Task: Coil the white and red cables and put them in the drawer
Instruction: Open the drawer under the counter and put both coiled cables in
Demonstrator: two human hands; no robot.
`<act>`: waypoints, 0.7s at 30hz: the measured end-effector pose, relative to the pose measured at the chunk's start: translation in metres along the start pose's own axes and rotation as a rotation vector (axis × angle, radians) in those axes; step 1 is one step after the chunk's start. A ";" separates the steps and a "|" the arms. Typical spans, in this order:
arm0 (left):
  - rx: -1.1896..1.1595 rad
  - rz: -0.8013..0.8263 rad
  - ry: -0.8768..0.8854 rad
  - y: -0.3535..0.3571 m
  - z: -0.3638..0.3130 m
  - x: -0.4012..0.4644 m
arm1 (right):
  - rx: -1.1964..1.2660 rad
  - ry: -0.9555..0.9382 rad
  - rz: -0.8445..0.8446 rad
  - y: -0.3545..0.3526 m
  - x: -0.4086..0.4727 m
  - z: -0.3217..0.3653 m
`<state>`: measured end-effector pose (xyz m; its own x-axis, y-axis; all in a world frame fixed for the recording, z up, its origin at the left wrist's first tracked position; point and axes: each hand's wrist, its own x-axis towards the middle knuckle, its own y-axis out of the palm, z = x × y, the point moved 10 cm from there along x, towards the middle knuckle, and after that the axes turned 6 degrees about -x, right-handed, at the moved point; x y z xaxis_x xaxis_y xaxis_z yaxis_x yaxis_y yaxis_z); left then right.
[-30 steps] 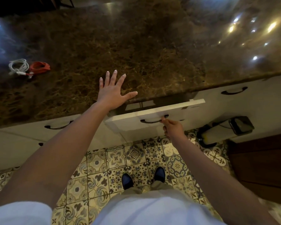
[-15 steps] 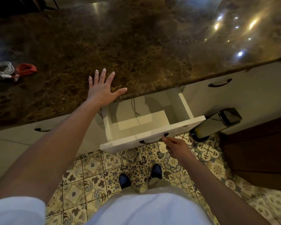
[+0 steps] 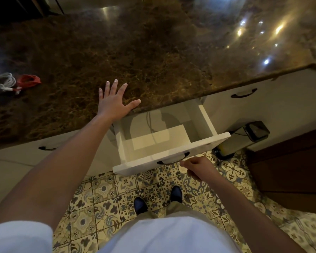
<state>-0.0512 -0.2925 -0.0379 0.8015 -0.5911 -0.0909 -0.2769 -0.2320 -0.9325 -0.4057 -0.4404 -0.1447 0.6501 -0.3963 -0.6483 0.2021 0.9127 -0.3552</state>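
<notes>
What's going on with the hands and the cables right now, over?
Left hand flat on countertop. Right hand at drawer handle, grip unclear. White cable, red cable coiled, far left. Nothing blocking.

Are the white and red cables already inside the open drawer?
No. Both the white cable and red cable lie coiled on the countertop, left of the drawer.

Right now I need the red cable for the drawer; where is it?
The red cable lies coiled at the countertop's far left, beside the white cable, well left of the left hand.
</notes>
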 end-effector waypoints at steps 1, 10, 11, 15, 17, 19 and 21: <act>-0.108 -0.054 -0.011 -0.007 0.001 -0.003 | -0.074 -0.010 0.014 -0.003 -0.004 0.007; -0.756 -0.356 -0.073 -0.065 0.034 -0.068 | -0.096 -0.277 0.055 -0.003 -0.033 0.115; -0.769 -0.365 -0.069 -0.070 0.041 -0.075 | -0.074 -0.299 0.060 0.003 -0.032 0.128; -0.760 -0.398 -0.047 -0.093 0.074 -0.101 | -0.047 -0.422 0.032 0.030 -0.029 0.179; -0.752 -0.419 -0.070 -0.104 0.096 -0.110 | -0.064 -0.480 0.005 0.046 -0.026 0.203; -0.755 -0.441 -0.107 -0.115 0.120 -0.117 | -0.065 -0.507 -0.005 0.063 -0.019 0.223; -0.753 -0.472 -0.150 -0.126 0.143 -0.124 | -0.072 -0.536 0.004 0.080 -0.014 0.244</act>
<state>-0.0399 -0.0794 0.0403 0.9658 -0.2114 0.1499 -0.1331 -0.9009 -0.4130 -0.2195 -0.3377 0.0006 0.9373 -0.2689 -0.2216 0.1604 0.8976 -0.4105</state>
